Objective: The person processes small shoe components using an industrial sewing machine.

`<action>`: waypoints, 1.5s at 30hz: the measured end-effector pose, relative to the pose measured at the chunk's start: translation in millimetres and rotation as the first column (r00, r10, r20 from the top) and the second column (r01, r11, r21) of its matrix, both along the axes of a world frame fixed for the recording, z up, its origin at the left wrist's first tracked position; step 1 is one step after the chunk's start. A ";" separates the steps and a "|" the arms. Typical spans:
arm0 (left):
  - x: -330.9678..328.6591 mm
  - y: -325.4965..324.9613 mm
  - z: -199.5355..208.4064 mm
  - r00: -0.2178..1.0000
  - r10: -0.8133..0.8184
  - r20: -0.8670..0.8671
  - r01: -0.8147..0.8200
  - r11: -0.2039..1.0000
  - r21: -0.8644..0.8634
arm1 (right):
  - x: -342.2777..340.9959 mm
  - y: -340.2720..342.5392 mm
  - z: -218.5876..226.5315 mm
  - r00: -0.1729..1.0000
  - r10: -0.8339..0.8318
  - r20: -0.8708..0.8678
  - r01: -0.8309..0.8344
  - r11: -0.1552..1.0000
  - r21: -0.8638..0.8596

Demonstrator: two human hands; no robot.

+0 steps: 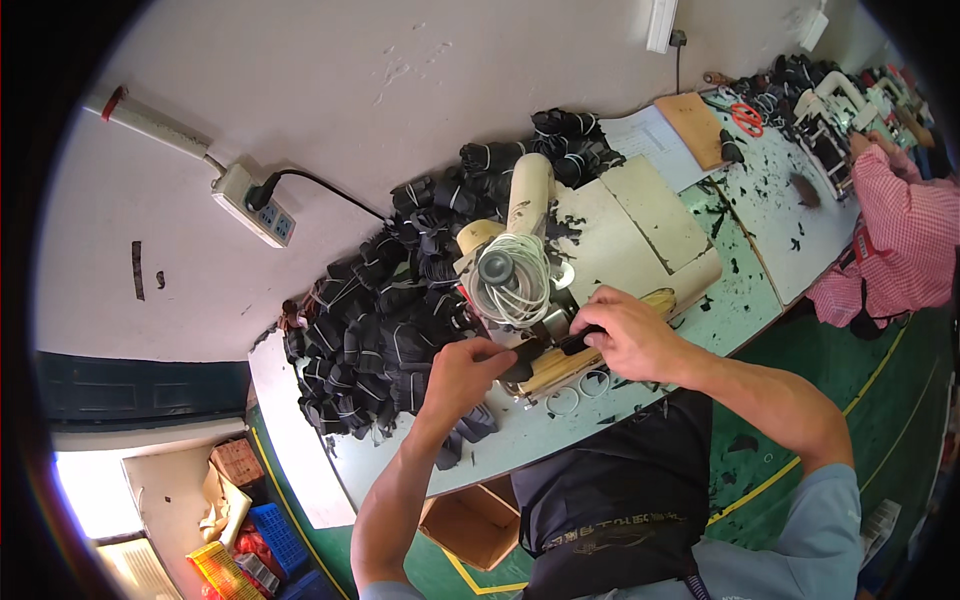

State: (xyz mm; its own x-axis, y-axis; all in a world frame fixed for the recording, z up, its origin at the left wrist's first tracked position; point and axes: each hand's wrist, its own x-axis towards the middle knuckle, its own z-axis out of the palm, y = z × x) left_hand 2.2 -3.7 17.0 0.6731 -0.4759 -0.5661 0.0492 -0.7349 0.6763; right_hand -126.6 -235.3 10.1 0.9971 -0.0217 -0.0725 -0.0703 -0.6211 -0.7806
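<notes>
My left hand (pixel 466 374) pinches a small flat black piece (pixel 522 364) at the front of a cream bench machine (pixel 640 225). On the other side of the machine's small metal head (pixel 555 324), my right hand (pixel 632 334) has its fingertips closed on another dark piece (pixel 580 342); whether the two pieces join cannot be seen. A yellowish strip (pixel 548 374) runs along the machine's front edge, just under my fingers. White cord-like loops (pixel 522 305) hang round the machine's dark round knob (pixel 495 267).
Several tied black bundles (pixel 400 345) are heaped left of and behind the machine. White rings (pixel 563 401) lie near the table's front edge. Red scissors (pixel 747 119) and a brown board (pixel 692 130) are at the back right. A co-worker's checked sleeve (pixel 885 235) is far right; a cardboard box (pixel 470 530) stands below.
</notes>
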 end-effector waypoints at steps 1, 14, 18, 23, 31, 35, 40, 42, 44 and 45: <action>1.5 -3.7 -1.6 1.000 -0.001 0.005 0.001 1.000 0.001 | 1.7 1.4 -3.7 1.000 -0.001 0.005 0.001 1.000 0.001; 2.6 1.3 -9.7 0.993 0.051 -0.111 -0.054 0.998 -0.028 | 5.2 -1.2 -3.4 0.999 -0.016 -0.051 0.017 1.000 0.024; 0.2 -6.9 -19.1 0.997 0.001 -0.072 -0.009 0.994 -0.110 | 8.8 9.2 -6.0 0.999 -0.030 0.029 0.029 0.999 0.040; -5.2 2.9 -20.4 0.991 0.069 -0.117 -0.098 0.959 -0.265 | 6.2 7.2 -8.5 0.993 -0.121 0.003 0.120 0.986 0.114; -11.3 -6.9 -29.8 0.994 0.111 0.013 -0.105 0.966 -0.235 | 7.3 14.0 -8.6 0.997 -0.077 0.032 0.074 0.995 0.071; -9.5 0.3 -24.2 0.996 0.090 -0.021 -0.093 0.962 -0.257 | 3.5 7.4 -11.3 0.980 -0.141 -0.142 0.178 0.940 0.290; -19.1 -16.5 -23.4 0.986 0.158 -0.055 -0.167 0.933 -0.318 | 3.6 11.5 -9.3 0.999 -0.042 0.011 0.041 0.992 0.119; -19.8 -5.1 -26.6 0.977 0.191 -0.094 -0.212 0.909 -0.358 | 6.7 13.5 -6.3 0.986 -0.133 -0.098 0.157 0.944 0.290; -15.6 21.0 -23.0 0.968 0.251 -0.007 -0.242 0.923 -0.301 | 0.1 7.8 -5.6 0.987 -0.155 -0.045 0.162 0.954 0.251; -14.4 43.3 -27.0 0.960 0.278 0.026 -0.268 0.943 -0.198 | -3.1 5.4 1.7 0.976 -0.217 -0.011 0.213 0.941 0.262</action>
State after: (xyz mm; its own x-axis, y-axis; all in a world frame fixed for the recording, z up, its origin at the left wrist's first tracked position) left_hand -12.2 39.6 -10.0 0.8187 -0.3654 -0.4430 0.1900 -0.5556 0.8094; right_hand -129.8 -229.9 11.7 0.9720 -0.2185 -0.0866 -0.1642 -0.3679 -0.9152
